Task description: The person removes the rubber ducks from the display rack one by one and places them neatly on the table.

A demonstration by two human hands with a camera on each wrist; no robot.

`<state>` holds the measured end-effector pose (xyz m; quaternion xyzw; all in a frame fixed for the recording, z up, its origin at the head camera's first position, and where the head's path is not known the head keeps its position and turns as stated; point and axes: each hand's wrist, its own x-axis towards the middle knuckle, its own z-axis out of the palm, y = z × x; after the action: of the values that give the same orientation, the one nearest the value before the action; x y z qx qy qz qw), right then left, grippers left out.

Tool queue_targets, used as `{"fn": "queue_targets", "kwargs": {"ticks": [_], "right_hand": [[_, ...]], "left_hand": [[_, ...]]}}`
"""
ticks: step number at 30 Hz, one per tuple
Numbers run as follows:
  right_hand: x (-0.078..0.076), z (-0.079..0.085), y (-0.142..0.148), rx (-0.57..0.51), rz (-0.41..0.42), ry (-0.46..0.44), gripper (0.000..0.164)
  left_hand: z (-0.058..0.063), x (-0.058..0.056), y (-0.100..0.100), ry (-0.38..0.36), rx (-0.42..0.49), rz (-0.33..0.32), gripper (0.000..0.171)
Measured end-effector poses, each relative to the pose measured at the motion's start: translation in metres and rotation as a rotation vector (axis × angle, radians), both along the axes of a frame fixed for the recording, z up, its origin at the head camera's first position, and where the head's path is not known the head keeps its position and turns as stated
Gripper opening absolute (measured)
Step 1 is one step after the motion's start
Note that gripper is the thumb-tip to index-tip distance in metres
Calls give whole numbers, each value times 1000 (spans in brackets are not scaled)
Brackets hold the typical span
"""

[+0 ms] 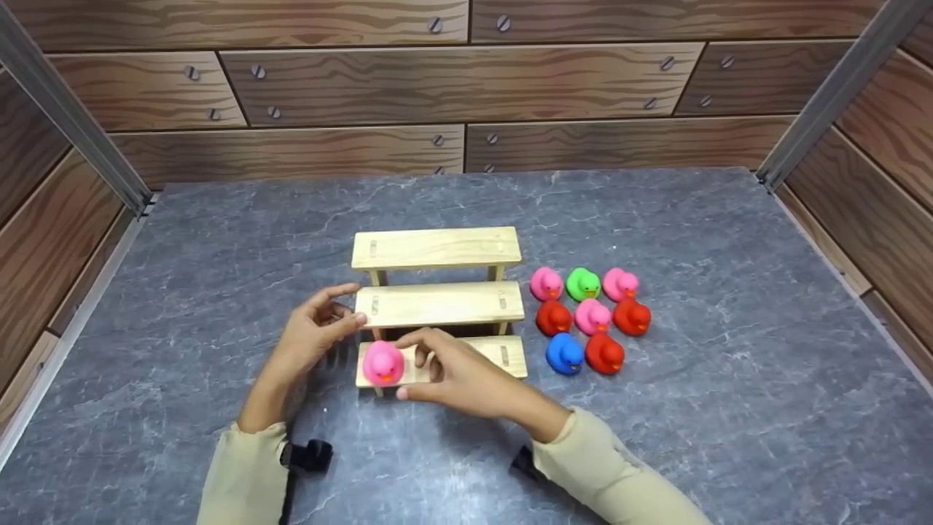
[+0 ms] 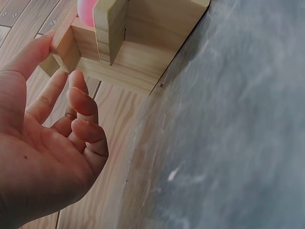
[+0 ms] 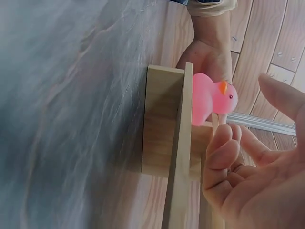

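A three-step wooden stand (image 1: 441, 302) sits mid-table in the head view. My left hand (image 1: 306, 339) pinches the left end of its middle step, thumb above and a fingertip beneath, as the left wrist view shows at the step's end (image 2: 68, 47). On the left end of the lowest step stands a pink rubber duck (image 1: 383, 363), upright and facing the front. Just right of the duck is my right hand (image 1: 463, 372), thumb and forefinger spread apart. In the right wrist view the duck (image 3: 207, 100) rests on the step, away from those fingers, which hold nothing.
Right of the stand, several rubber ducks are grouped in rows: pink (image 1: 545, 284), green (image 1: 583, 284), red (image 1: 632, 317) and blue (image 1: 565, 354). Wood-patterned walls (image 1: 466, 84) enclose the grey marbled table (image 1: 729, 408) at the back and sides.
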<state>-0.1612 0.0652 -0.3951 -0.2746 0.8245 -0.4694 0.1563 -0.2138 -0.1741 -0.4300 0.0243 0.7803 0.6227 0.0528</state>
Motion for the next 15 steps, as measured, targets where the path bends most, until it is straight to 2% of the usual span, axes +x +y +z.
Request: {"fn": "queue_targets", "kwargs": {"ticks": [10,15], "right_hand": [[-9,-8,-14,3,3,17,55],[-9,-9,-15,54,-11,23,57]], "left_hand": [[-3,-2,-1,5,-10,-1,46],[-2,-2,-1,2,-14,-7,46]]}}
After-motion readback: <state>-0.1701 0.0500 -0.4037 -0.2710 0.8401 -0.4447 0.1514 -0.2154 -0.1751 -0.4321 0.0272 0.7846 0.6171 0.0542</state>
